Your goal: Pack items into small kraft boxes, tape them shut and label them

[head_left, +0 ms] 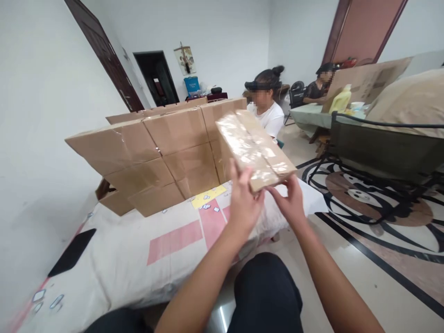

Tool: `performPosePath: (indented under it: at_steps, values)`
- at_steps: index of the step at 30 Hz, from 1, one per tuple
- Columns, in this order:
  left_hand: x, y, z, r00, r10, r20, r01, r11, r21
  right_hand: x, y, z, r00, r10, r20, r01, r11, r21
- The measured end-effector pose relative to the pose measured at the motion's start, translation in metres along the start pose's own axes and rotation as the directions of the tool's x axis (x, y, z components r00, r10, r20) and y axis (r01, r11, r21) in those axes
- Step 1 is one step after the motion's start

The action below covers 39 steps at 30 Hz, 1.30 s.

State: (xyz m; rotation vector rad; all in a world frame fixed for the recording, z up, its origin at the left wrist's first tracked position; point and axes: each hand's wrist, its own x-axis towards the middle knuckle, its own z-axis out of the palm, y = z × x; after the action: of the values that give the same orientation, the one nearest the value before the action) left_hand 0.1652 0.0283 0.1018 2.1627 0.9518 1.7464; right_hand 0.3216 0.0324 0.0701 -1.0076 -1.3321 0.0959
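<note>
Between my two hands is a cardboard box (255, 148) with shiny clear tape across its top, tilted and raised off the table. My left hand (244, 194) grips its near left side, fingers up along the edge. Under the near right corner, my right hand (289, 199) has its thumb and fingers closed on the lower edge. Just left of and behind this box, several taped cardboard boxes (183, 129) stand stacked like a wall on the table. The underside of the held box is hidden.
A patterned cloth covers the table (128, 268), with a black flat object (72, 252) at its left edge. Across the stack sits a person in a white shirt (272, 120). Another person (315, 90) sits farther back. A dark-framed chair (385, 152) stands at right.
</note>
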Motion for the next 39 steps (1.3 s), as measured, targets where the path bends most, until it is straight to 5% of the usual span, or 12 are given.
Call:
performPosePath:
  at_steps: [4, 7, 11, 14, 17, 24, 29, 32, 34, 35, 37, 39]
  values:
    - [-0.006, -0.027, 0.111, 0.959, -0.115, 0.258, 0.151, 0.981, -0.124, -0.018, 0.091, -0.057, 0.972, 0.184, -0.144, -0.210, 0.959, -0.192]
    - [-0.016, -0.067, 0.161, 0.910, -0.212, 0.356, 0.269, 0.956, -0.117, -0.029, 0.149, -0.064, 0.941, 0.330, -0.080, -0.340, 0.912, -0.228]
    - [-0.016, -0.118, 0.190, 0.891, -0.297, 0.343, 0.354, 0.928, -0.116, -0.032, 0.193, -0.046, 0.906, 0.411, -0.098, -0.419, 0.847, -0.327]
    - [-0.001, -0.143, 0.206, 0.901, -0.321, 0.293, 0.366, 0.924, -0.112, -0.034, 0.206, -0.037, 0.911, 0.370, -0.183, -0.412, 0.804, -0.429]
    - [0.024, -0.160, 0.230, 0.891, -0.365, 0.270, 0.391, 0.919, -0.049, -0.037, 0.213, -0.036, 0.918, 0.376, -0.128, -0.385, 0.762, -0.520]
    - [0.076, -0.177, 0.261, 0.764, -0.599, 0.239, 0.525, 0.793, 0.311, -0.036, 0.211, -0.040, 0.914, 0.404, -0.042, -0.334, 0.689, -0.644]
    - [0.085, -0.163, 0.253, 0.750, -0.623, 0.222, 0.552, 0.775, 0.308, -0.035, 0.212, -0.038, 0.922, 0.384, -0.046, -0.319, 0.688, -0.652]
    - [0.082, -0.129, 0.225, 0.811, -0.546, 0.208, 0.503, 0.834, 0.228, -0.035, 0.215, -0.038, 0.929, 0.362, -0.074, -0.327, 0.714, -0.619]
    - [0.070, -0.099, 0.182, 0.877, -0.364, 0.315, 0.330, 0.931, 0.157, -0.035, 0.215, -0.043, 0.935, 0.344, -0.087, -0.326, 0.738, -0.590]
    - [0.060, -0.085, 0.151, 0.874, -0.260, 0.410, 0.230, 0.966, 0.121, -0.034, 0.214, -0.047, 0.939, 0.334, -0.079, -0.316, 0.751, -0.580]
    - [0.029, -0.062, 0.078, 0.808, -0.040, 0.588, 0.010, 0.998, 0.054, -0.030, 0.209, -0.054, 0.942, 0.332, -0.060, -0.307, 0.770, -0.560]
    - [-0.010, -0.052, -0.002, 0.728, 0.035, 0.685, -0.106, 0.992, 0.062, -0.020, 0.197, -0.051, 0.924, 0.371, -0.092, -0.362, 0.772, -0.522]
